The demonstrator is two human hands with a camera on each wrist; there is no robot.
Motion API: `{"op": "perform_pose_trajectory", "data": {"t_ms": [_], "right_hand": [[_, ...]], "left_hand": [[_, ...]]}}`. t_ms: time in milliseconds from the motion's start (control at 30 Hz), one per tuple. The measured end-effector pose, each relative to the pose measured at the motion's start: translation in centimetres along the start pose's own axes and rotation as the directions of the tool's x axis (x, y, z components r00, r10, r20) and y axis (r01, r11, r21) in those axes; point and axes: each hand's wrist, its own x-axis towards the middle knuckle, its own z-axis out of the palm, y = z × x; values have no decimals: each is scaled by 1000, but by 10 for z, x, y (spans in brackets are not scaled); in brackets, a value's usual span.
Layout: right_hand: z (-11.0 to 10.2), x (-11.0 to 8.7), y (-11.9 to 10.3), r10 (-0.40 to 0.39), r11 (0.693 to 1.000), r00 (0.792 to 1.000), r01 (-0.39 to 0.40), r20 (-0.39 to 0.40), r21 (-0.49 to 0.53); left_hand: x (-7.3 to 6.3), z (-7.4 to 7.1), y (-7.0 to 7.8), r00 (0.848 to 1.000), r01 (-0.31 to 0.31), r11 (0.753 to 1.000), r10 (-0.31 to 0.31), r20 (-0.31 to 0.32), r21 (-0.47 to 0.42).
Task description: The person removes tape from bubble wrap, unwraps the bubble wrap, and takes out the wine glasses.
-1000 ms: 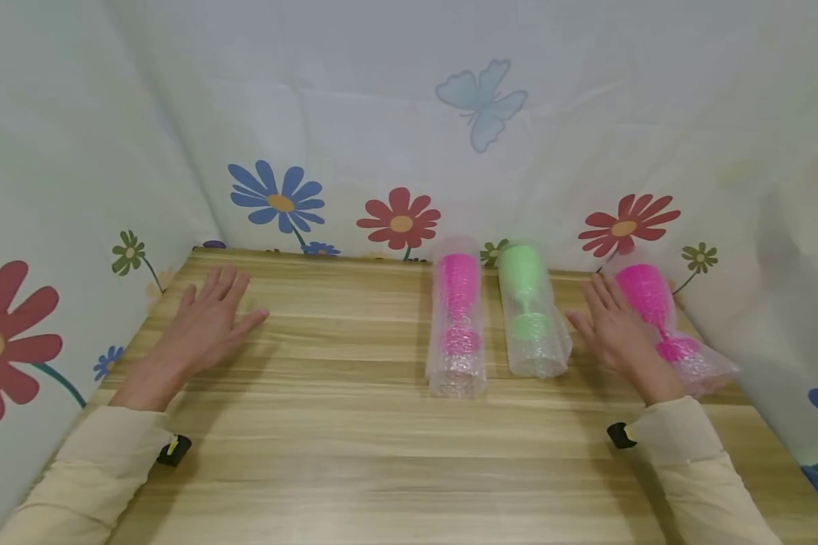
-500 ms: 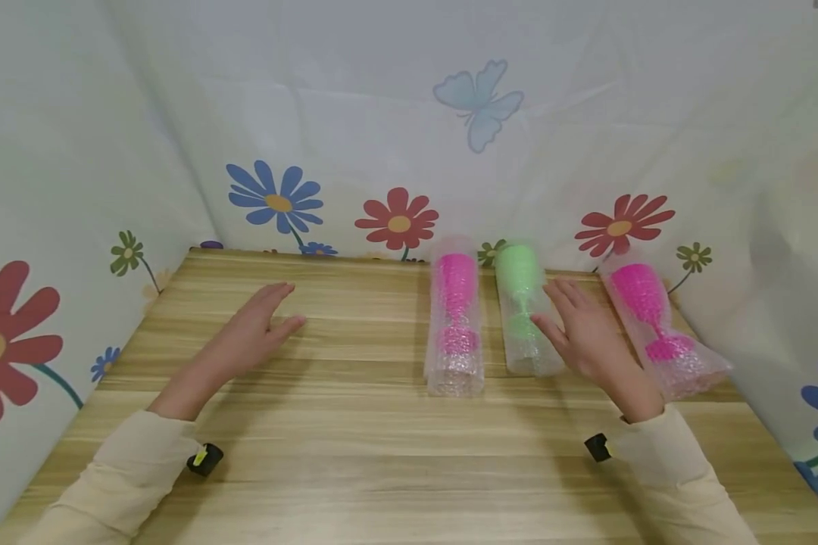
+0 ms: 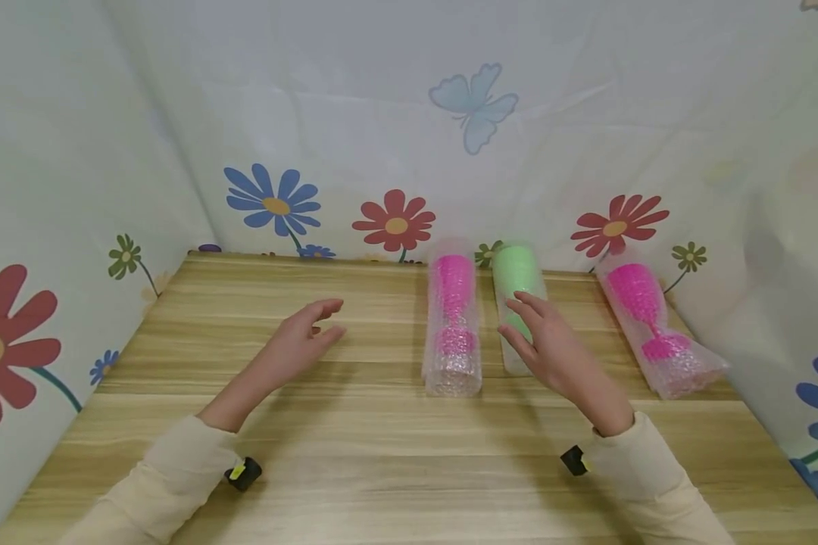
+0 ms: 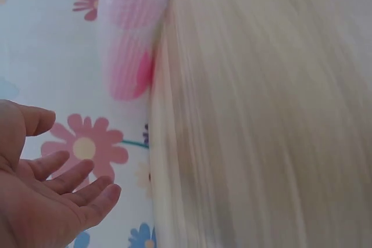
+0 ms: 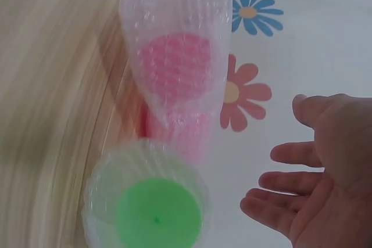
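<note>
Three goblet-shaped things in clear bubble wrap lie on the wooden tabletop. A pink goblet [image 3: 454,280] lies in the middle, a green goblet [image 3: 516,266] just right of it, and a second pink goblet [image 3: 637,291] slants farther right. My right hand [image 3: 554,354] hovers over the green goblet, covering part of its lower half in the head view; its fingers are relaxed and hold nothing. To the left of the middle pink goblet is my left hand [image 3: 293,348], over the table, fingers loosely bent. The right wrist view shows the round green base [image 5: 160,213] through its wrap.
The wooden table [image 3: 354,454] meets a white cloth backdrop [image 3: 354,129] printed with flowers and a butterfly along its back edge. Cloth also hangs at the left and right sides. A small black device [image 3: 244,474] sits at the left cuff, another black device [image 3: 574,460] at the right.
Both hands have moved inward: the left rightward from the left edge, the right leftward from beside the slanted pink goblet to over the green one. The goblets have stayed in place.
</note>
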Motion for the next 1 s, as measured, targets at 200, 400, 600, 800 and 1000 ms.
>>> {"op": "perform_pose_trajectory", "data": {"t_ms": [200, 400, 600, 800, 1000], "right_hand": [[10, 1, -12, -45, 998, 999, 46, -29, 50], [19, 2, -19, -69, 995, 996, 73, -59, 71], [25, 2, -24, -47, 989, 997, 56, -68, 134], [31, 4, -27, -14, 984, 998, 25, -62, 177], [37, 7, -32, 14, 979, 998, 0, -65, 203]], "left_hand": [[6, 25, 12, 1000, -16, 999, 17, 14, -49], [11, 44, 23, 999, -18, 995, 21, 31, -99], [15, 62, 31, 998, 26, 985, -16, 58, -173], [19, 81, 38, 995, 83, 957, -64, 75, -277], [18, 96, 45, 992, 113, 945, -89, 92, -306]]}}
